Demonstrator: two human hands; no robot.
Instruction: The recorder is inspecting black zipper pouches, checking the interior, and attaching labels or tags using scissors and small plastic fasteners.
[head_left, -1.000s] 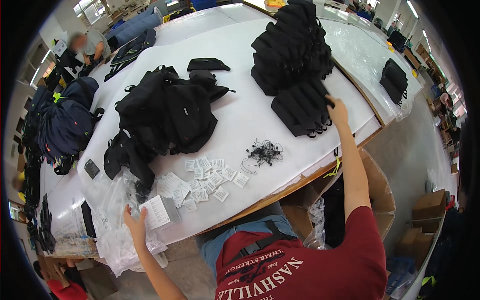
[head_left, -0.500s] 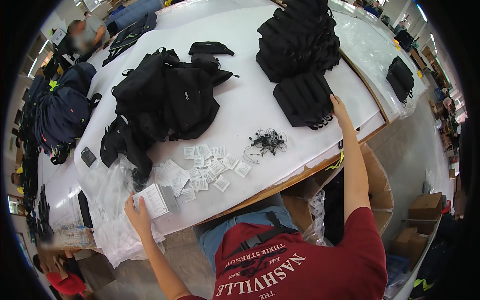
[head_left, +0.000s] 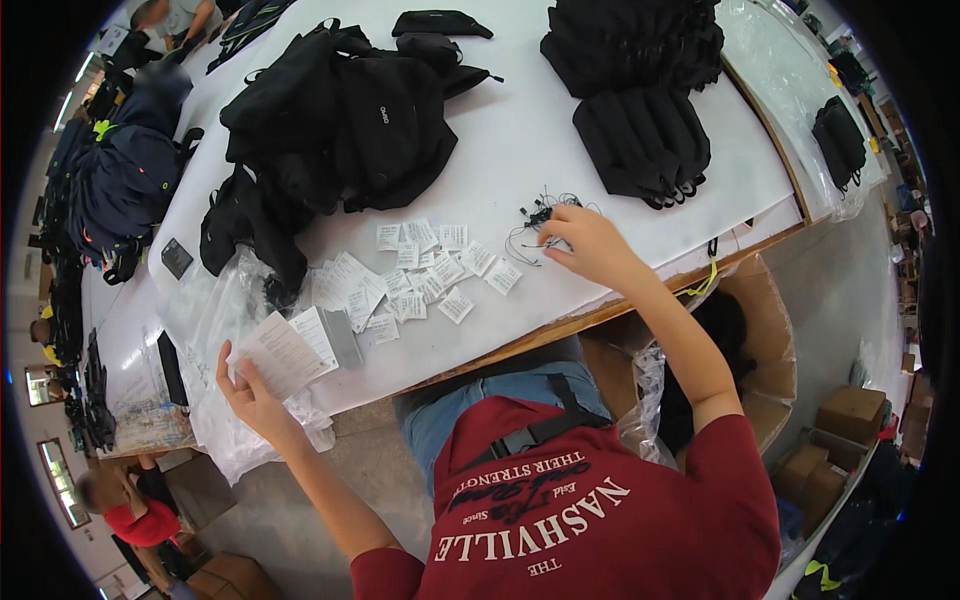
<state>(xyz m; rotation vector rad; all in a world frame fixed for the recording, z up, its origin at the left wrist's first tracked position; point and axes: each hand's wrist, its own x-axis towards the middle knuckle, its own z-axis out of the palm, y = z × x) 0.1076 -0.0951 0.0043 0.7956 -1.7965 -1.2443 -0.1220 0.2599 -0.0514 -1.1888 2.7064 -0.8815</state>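
Observation:
My left hand (head_left: 256, 402) grips a white printed card (head_left: 284, 354) between thumb and fingers, lifted at a tilt beside the stack of similar cards (head_left: 318, 338). My right hand (head_left: 592, 246) is at the tangle of thin black tag strings (head_left: 540, 214), its fingers curled in and pinching at the near side of the tangle; how many strings they grip is hidden. Between my hands, small white printed labels (head_left: 427, 282) lie scattered on the white table (head_left: 480, 345). A clear plastic bag (head_left: 215, 330) lies crumpled under and beside my left hand.
Black bags (head_left: 335, 130) are heaped at the far left-centre. Folded black pouches (head_left: 642, 145) stand in rows at the far right. An open cardboard box (head_left: 765, 330) is below the table's right edge. Dark blue backpacks (head_left: 125, 190) pile up at left; other people sit beyond.
My right hand has left the row of black pouches and come nearer, to the tag strings. My left hand has lifted a card off the stack, toward the left.

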